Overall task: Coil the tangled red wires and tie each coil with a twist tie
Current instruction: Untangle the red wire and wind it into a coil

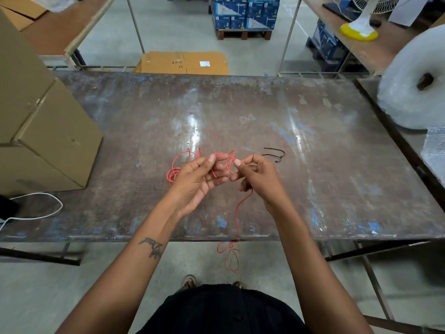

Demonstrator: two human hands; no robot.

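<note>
Red wires [179,165] lie tangled on the worn surface [313,165] just beyond our left hand [199,174], whose fingers [212,158] curl around loops of them. Our right hand [257,174] pinches a strand at the thumb tip, and that strand trails down over the near edge toward the floor. Black twist ties [277,154] sit just beyond the right hand.

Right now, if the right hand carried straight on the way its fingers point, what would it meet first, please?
Probably the left hand: the right hand pinches the red wire with fingers aimed leftward at it, only wire loops between. Depth is unclear.
</note>
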